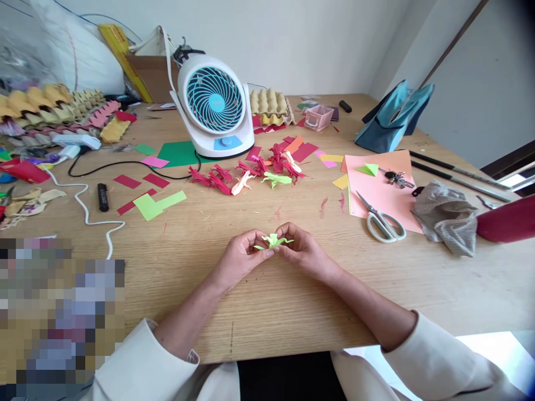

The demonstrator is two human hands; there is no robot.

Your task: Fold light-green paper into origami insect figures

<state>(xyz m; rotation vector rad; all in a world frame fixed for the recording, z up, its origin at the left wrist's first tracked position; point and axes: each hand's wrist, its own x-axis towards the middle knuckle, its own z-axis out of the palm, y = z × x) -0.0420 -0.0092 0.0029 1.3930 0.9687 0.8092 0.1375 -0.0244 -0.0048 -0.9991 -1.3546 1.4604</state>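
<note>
Hands (236,258) pinch folded green paper (273,240); fan (216,103) beyond

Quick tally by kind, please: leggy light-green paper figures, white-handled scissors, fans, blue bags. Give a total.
Leggy light-green paper figures: 2 (held figure, loose figure)
White-handled scissors: 1
Fan: 1
Blue bag: 1
Total: 5
</note>
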